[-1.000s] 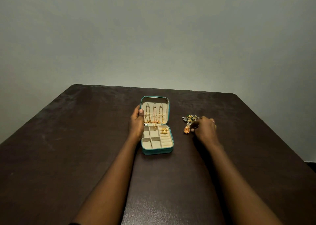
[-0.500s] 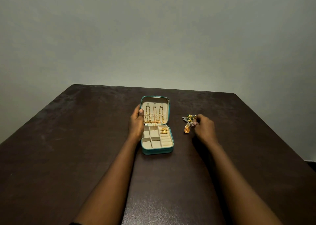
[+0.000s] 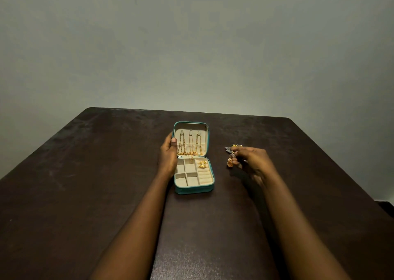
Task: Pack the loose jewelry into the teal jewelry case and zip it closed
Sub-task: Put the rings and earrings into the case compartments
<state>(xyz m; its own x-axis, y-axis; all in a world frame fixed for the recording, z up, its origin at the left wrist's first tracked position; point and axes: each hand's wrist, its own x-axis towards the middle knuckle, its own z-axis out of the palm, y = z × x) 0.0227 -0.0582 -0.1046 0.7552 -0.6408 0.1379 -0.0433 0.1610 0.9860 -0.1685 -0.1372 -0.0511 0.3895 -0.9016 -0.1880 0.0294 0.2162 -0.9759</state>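
While case [image 3: 193, 189] open, jewelry [image 3: 229, 163] between fingers [image 3: 242, 151].

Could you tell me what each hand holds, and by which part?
The left hand holds the teal jewelry case by its lid's left edge; the right hand seems to pinch a gold earring by its top.

Dark brown table [image 3: 85, 194] (worn sheen) against plain grey-green wall [image 3: 191, 45].

A dark brown table [image 3: 85, 194] is shown. Near its middle an open teal case [image 3: 194, 189] is set, lid raised at the far side. To its right, well apart, a small heap of jewelry [image 3: 231, 149] is laid.
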